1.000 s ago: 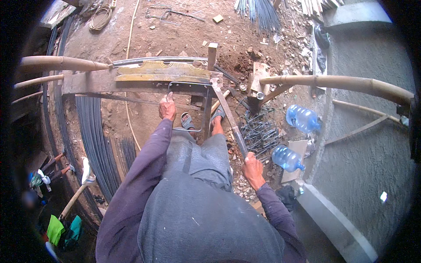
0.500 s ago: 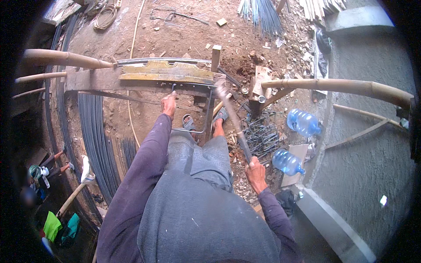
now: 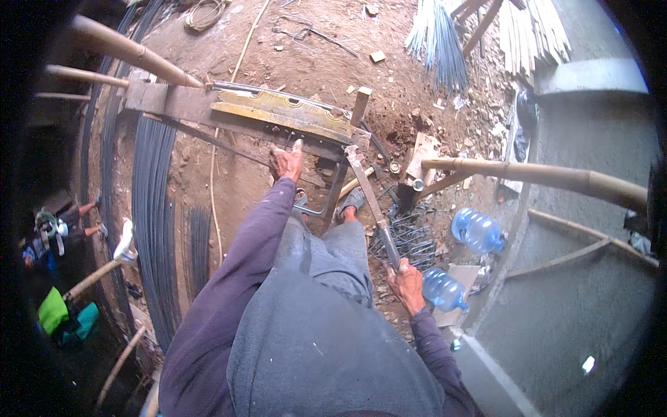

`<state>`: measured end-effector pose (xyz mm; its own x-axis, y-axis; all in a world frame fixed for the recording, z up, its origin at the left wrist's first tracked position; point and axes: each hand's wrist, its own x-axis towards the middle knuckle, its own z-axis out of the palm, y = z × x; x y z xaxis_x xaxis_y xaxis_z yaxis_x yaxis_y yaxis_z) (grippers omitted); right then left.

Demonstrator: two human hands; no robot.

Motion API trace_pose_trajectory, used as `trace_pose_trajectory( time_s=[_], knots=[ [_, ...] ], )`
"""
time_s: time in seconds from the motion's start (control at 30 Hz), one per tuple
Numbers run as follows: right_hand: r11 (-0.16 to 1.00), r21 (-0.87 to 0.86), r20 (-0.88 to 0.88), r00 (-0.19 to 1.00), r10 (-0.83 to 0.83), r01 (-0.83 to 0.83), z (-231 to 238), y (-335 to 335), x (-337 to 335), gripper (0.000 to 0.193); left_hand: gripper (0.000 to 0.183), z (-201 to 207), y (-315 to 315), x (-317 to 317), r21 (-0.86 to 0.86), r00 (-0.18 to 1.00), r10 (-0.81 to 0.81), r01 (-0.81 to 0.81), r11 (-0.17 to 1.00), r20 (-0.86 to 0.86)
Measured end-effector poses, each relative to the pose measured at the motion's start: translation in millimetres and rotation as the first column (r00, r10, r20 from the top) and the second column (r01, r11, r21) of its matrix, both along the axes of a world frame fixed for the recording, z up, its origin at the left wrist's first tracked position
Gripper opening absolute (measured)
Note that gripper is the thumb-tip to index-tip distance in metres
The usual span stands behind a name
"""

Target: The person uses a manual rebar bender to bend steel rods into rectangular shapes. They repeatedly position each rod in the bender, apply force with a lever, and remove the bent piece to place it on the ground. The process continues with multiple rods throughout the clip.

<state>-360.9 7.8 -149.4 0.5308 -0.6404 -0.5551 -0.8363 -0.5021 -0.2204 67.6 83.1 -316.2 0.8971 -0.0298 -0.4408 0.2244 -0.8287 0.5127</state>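
Observation:
My left hand (image 3: 287, 161) is closed at the front edge of the wooden bench (image 3: 187, 115), its thumb pointing up beside several short pins. Its fingers wrap one leg of a bent steel rod (image 3: 310, 211), which hangs below the bench as a U over my legs. Low on the right, my right hand (image 3: 406, 285) grips the lower end of a rebar bending wrench (image 3: 372, 201). The wrench slants up to the left, its notched head resting at the bench's right end. A yellow patterned board (image 3: 278, 115) lies along the bench top.
Bamboo poles (image 3: 528, 174) flank the bench. Right of my feet lie a heap of bent stirrups (image 3: 406, 236) and two blue water jugs (image 3: 476, 229). Long steel bars (image 3: 153, 208) lie on the left. Another person (image 3: 52, 233) is at the far left. A grey concrete surface (image 3: 577, 299) spans the right.
The wrench has slowed from a blur to sharp, its head still at the bench's right end. My right hand sits slightly lower on its handle. The whole view has tilted.

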Motion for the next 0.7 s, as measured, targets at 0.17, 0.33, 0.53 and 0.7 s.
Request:
trace_pose_trajectory(
  time_s=[0.17, 0.33, 0.53, 0.7],
  knots=[
    [0.993, 0.110, 0.042, 0.998, -0.045, 0.040, 21.1, -46.0, -6.0, 0.039, 0.142, 33.6, -38.6, -25.7, 0.074, 0.997, 0.048, -0.043, 0.996, -0.065],
    [0.998, 0.067, 0.244, 0.970, 0.003, -0.020, 20.0, -118.8, -27.2, 0.025, 0.127, 28.9, -25.1, -21.3, -0.115, 0.990, 0.107, -0.118, 0.986, -0.093],
    [0.972, -0.118, 0.191, 0.956, 0.222, -0.202, 4.6, -218.1, -70.4, 0.031, 0.055, -2.8, 5.3, -2.7, 0.119, 0.991, 0.116, -0.108, 0.987, -0.059],
    [0.845, -0.188, 0.081, 0.850, 0.521, -0.500, -34.8, -296.6, -70.5, 0.030, 0.040, -19.2, 5.3, -7.6, -0.041, 0.979, 0.199, -0.198, 0.979, 0.031]
  ],
)
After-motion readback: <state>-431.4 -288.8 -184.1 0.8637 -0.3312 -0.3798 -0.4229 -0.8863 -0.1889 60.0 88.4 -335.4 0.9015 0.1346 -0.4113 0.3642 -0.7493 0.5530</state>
